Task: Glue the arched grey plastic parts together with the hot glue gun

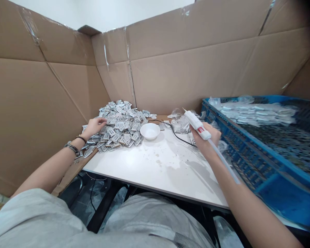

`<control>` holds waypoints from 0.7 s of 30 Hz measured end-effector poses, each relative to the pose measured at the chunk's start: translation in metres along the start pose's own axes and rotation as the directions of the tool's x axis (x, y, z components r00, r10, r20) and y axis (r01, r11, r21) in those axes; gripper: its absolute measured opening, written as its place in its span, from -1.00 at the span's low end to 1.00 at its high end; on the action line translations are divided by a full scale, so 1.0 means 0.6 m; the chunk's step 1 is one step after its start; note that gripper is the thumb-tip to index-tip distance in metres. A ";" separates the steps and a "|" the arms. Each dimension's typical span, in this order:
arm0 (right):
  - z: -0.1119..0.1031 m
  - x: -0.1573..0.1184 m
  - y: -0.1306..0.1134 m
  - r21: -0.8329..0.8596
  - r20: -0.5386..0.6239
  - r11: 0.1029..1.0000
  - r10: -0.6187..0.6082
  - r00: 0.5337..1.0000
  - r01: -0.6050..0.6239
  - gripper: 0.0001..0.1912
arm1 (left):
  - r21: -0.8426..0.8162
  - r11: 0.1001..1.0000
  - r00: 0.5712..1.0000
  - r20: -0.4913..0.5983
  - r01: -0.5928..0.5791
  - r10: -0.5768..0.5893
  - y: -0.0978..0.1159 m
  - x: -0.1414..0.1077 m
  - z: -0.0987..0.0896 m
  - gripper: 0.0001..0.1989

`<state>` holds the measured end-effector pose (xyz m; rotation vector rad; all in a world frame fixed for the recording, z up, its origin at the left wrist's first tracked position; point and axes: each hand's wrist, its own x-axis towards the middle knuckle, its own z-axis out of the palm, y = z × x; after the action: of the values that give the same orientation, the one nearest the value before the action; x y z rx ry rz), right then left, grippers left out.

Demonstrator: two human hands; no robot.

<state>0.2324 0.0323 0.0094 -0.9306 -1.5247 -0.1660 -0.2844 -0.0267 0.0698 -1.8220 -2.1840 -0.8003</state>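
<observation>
Inside the right hand (209,135) — a glue gun (195,122).

The white table (136,165) had a glossy top, scattered near its middle with pale smudges (158,162) and specks. A large heap of small, flat grey-and-white pieces (121,128) covered its far left part. Just beside the heap stood a white bowl (150,131). A black cable (179,138) curved across the surface to the right of the bowl — near some clear plastic bags (179,124) — and a blue crate (237,148) stood along the right side.
</observation>
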 end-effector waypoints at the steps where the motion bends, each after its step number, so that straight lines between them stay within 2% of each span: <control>1: 0.000 0.000 0.000 0.003 0.002 1.000 -0.003 1.000 0.003 -0.62 | -0.035 0.999 1.000 -0.017 0.017 -0.017 -0.002 0.000 0.001 -0.63; 6: 0.000 0.000 0.003 0.015 0.022 1.000 -0.002 1.000 0.002 -0.59 | -0.145 0.984 0.994 -0.025 0.099 -0.104 -0.010 0.002 0.010 -0.73; 9: 0.000 0.001 0.003 0.010 0.033 1.000 0.007 0.999 -0.007 -0.58 | -0.172 0.976 0.990 -0.032 0.132 -0.139 -0.001 0.006 -0.004 -0.77; 10: -0.001 0.001 0.003 0.009 0.036 1.000 0.010 0.999 -0.010 -0.58 | -0.185 0.973 0.987 -0.058 0.140 -0.153 0.004 0.009 -0.018 -0.77; 12: 0.000 0.000 0.002 0.009 0.046 1.000 0.014 0.999 -0.015 -0.61 | -0.239 0.962 0.966 -0.184 0.135 -0.181 0.018 0.017 -0.057 -0.73; 14: 0.000 -0.002 0.002 0.001 0.054 1.000 0.015 0.998 -0.015 -0.63 | -0.312 0.948 0.894 -0.405 0.061 -0.191 0.035 0.027 -0.105 -0.64; 15: 0.000 -0.003 0.002 -0.005 0.055 1.000 0.015 0.998 -0.015 -0.63 | -0.324 0.946 0.883 -0.441 0.009 -0.159 0.045 0.030 -0.127 -0.59; 16: 0.001 -0.004 0.002 -0.014 0.053 1.000 0.015 0.998 -0.014 -0.63 | -0.306 0.951 0.888 -0.444 -0.028 -0.117 0.056 0.033 -0.145 -0.56; 18: 0.002 -0.005 0.004 -0.035 0.053 0.999 0.012 0.999 -0.010 -0.62 | -0.247 0.966 0.924 -0.382 -0.072 -0.029 0.075 0.034 -0.166 -0.59; 20: 0.002 -0.006 0.006 -0.051 0.069 0.999 0.006 0.998 -0.002 -0.62 | -0.241 0.967 0.975 -0.221 -0.085 0.030 0.089 0.031 -0.165 -0.61; 21: 0.002 -0.006 0.006 -0.057 0.078 0.998 0.005 0.997 -0.001 -0.63 | -0.253 0.965 0.995 -0.088 -0.072 0.051 0.091 0.030 -0.159 -0.59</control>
<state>0.2333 0.0336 0.0044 -0.9946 -1.5975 -0.1732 -0.2549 -0.0549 0.1736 -1.9230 -2.0427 -1.1681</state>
